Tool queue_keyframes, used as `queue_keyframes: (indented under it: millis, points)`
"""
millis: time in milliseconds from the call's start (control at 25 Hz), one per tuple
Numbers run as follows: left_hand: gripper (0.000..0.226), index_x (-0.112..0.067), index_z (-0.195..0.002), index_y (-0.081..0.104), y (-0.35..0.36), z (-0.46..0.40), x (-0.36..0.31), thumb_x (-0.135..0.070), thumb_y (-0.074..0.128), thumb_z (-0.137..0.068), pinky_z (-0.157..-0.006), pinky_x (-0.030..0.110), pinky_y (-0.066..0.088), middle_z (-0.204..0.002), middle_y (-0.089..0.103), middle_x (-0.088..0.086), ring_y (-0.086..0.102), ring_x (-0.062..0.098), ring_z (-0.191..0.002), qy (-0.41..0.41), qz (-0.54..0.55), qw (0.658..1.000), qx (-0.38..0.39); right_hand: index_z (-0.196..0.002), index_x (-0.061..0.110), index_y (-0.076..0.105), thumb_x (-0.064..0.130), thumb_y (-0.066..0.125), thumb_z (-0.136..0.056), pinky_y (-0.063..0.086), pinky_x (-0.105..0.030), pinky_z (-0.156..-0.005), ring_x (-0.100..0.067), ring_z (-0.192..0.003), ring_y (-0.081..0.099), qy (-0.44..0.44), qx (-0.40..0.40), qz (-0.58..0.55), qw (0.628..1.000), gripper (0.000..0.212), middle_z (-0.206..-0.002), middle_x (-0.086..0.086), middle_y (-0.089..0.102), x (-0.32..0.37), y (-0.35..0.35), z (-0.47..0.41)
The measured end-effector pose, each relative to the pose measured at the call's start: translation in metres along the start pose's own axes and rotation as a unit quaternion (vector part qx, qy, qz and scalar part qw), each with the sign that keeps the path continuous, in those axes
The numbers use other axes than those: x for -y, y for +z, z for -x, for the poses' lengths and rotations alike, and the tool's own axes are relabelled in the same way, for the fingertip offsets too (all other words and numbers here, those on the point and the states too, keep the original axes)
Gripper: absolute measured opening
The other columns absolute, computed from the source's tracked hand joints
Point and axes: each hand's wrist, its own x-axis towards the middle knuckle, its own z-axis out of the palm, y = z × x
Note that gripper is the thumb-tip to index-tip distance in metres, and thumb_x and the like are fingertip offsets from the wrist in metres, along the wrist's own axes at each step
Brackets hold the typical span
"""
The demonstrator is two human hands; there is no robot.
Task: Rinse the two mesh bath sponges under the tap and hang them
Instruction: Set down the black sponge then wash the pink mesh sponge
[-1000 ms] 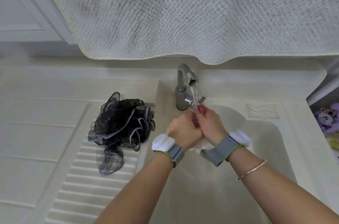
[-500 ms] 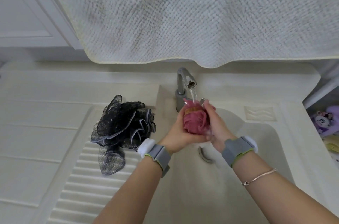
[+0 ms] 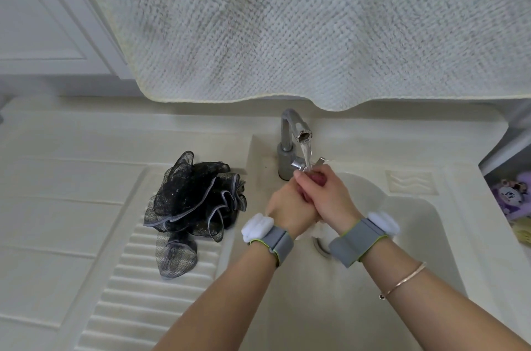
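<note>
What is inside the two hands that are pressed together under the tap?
A small strip of the pink sponge shows between the left hand and right hand. The rest of it is covered by the fingers.

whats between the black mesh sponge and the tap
In the head view, only bare cream sink surface: the raised rim separates the black mesh bath sponge on the ribbed drainboard from the grey metal tap.

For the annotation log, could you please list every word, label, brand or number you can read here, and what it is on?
None can be read.
The wrist bands, tap and hanging towel show no lettering.
The soft toys at the right edge bear markings too blurred to read.
</note>
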Motion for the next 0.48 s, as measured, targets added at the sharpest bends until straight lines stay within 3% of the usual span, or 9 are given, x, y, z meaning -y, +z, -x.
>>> queue_keyframes:
  millis: [160, 320, 400, 480]
  points:
    - [0.015, -0.019, -0.099, 0.060, 0.006, -0.011, -0.002, -0.023, 0.051, -0.088, -0.069, 0.027, 0.043, -0.095, 0.069, 0.008, 0.063, 0.033, -0.096, 0.012, -0.071, 0.997, -0.023, -0.062, 0.019, 0.050, 0.036, 0.051, -0.090, 0.042, -0.029, -0.059, -0.027, -0.077, 0.056, 0.024, -0.008, 0.022, 0.999, 0.033, -0.063, 0.001, 0.058, 0.002, 0.003, -0.015]
    - [0.019, -0.019, -0.102, 0.062, 0.015, -0.015, 0.007, -0.023, 0.050, -0.087, -0.073, 0.027, 0.044, -0.103, 0.069, 0.008, 0.063, 0.032, -0.100, 0.001, -0.116, 0.993, 0.006, -0.054, 0.020, 0.049, 0.039, 0.048, -0.084, 0.044, -0.037, -0.074, -0.037, -0.081, 0.058, 0.077, -0.018, -0.014, 0.997, 0.036, -0.070, -0.011, 0.058, -0.017, 0.013, -0.022]
    - [0.034, -0.018, -0.109, 0.059, 0.017, -0.016, 0.016, -0.020, 0.060, -0.075, -0.075, 0.029, 0.050, -0.105, 0.067, 0.008, 0.063, 0.030, -0.099, -0.023, -0.073, 0.995, 0.057, -0.058, 0.015, 0.053, 0.034, 0.051, -0.089, 0.042, -0.037, -0.069, -0.030, -0.072, 0.054, 0.110, -0.022, -0.039, 0.993, 0.036, -0.066, -0.010, 0.056, -0.022, 0.010, -0.023]
    - [0.066, -0.021, -0.117, 0.051, 0.015, -0.021, 0.029, -0.025, 0.070, -0.054, -0.082, 0.037, 0.055, -0.112, 0.061, 0.007, 0.062, 0.027, -0.101, -0.049, 0.035, 0.991, 0.121, -0.070, 0.013, 0.061, 0.037, 0.056, -0.089, 0.044, -0.034, -0.063, -0.024, -0.067, 0.056, 0.103, -0.019, -0.049, 0.993, 0.031, -0.066, -0.005, 0.060, -0.025, 0.003, -0.024]
